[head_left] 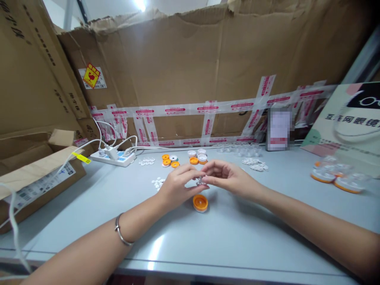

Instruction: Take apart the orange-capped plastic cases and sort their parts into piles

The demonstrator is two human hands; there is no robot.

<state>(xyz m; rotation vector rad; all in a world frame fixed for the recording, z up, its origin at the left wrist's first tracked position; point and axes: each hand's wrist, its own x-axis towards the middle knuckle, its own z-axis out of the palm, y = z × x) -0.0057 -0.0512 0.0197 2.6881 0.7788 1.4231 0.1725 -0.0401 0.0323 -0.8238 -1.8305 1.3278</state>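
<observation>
Whitish piece (200, 181) pinched; left hand (177, 184), right hand (229, 178) angled inward.

Power strip (122, 159) beside open carton (41, 176)

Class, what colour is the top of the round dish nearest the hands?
The dish is orange on top, seen best in the head view.

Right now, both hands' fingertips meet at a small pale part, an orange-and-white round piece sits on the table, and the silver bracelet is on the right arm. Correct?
One error: in the head view the silver bracelet is on the left arm, not the right. The fingertips meeting at the small pale part and the orange-and-white round piece on the table stand.
</observation>
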